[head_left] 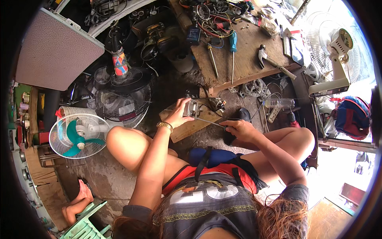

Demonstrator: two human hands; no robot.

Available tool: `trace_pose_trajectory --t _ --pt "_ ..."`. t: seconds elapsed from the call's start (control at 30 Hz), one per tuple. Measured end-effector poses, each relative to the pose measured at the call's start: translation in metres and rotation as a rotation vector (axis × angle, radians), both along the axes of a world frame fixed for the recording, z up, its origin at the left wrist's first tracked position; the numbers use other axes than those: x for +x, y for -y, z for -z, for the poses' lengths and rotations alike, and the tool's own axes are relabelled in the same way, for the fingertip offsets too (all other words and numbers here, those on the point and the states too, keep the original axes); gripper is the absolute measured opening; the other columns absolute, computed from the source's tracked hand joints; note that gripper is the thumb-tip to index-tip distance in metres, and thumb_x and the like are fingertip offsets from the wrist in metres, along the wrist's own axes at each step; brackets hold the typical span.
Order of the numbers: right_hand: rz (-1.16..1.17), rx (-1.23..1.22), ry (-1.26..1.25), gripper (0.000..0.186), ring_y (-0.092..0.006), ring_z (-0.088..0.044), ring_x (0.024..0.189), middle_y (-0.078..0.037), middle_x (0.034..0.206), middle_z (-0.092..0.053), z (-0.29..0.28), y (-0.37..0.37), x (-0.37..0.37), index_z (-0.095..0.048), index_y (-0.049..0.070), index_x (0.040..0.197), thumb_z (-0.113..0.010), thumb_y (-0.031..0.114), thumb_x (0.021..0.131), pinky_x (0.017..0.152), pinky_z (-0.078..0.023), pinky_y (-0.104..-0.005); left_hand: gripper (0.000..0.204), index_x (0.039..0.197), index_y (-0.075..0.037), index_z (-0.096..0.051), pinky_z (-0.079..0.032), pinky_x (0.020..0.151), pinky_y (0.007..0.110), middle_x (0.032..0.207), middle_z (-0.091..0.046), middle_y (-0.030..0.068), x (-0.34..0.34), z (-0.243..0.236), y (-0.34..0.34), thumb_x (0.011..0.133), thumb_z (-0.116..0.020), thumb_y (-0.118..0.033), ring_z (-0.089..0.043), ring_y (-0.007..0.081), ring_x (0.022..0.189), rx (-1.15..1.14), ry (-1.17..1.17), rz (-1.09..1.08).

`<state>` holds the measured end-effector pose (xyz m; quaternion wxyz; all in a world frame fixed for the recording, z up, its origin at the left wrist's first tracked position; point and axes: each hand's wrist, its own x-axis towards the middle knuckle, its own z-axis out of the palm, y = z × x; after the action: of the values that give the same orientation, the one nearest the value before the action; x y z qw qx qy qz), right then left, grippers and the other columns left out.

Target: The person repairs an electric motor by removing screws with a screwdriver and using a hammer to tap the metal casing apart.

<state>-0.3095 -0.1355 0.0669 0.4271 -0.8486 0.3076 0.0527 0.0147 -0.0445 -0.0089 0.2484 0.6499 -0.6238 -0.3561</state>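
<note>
My left hand [179, 114], with a gold-coloured watch on its wrist, is closed around a small metal motor part [193, 108] above a wooden board [191, 129] on the floor. My right hand [240, 130] grips a screwdriver [209, 122], whose handle is mostly hidden in the fingers. Its long thin shaft points left, and the tip meets or lies very close to the motor part by my left fingertips. Just beyond the board sits a small wired part [217, 104], with a dark cable running off to the right.
A wooden bench [246, 59] ahead bears a claw hammer [274, 61], a blue screwdriver [232, 46] and loose wires. Fans stand on both sides, one with teal blades [77, 139]. A plastic bottle [279, 103] lies at right. Another person's leg [77, 201] shows beside a green chair [85, 223].
</note>
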Motion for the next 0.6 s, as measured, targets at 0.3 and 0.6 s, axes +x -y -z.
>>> trace_pose_trajectory --t 0.3,0.6 --pt "0.021 0.016 -0.016 0.034 -0.0374 -0.066 0.095 -0.017 0.100 -0.071 -0.001 -0.001 0.007 -0.062 0.027 0.129 -0.057 0.028 0.095 0.086 -0.051 -0.0443 0.092 0.146 -0.012 -0.029 -0.034 0.114 0.042 0.141 -0.033 0.0154 0.000 0.003 -0.001 0.073 -0.085 -0.012 -0.037 0.0351 0.135 -0.004 -0.032 0.001" --pt "0.069 0.908 -0.065 0.042 -0.0132 -0.056 0.057 -0.004 0.070 -0.056 0.024 0.047 0.018 -0.054 0.014 0.140 -0.052 0.030 0.102 0.051 -0.049 -0.0287 0.096 0.148 -0.013 -0.027 -0.034 0.114 0.042 0.141 -0.033 0.0182 0.003 0.008 -0.004 0.072 -0.085 -0.014 -0.036 0.0383 0.136 -0.020 0.025 0.009"
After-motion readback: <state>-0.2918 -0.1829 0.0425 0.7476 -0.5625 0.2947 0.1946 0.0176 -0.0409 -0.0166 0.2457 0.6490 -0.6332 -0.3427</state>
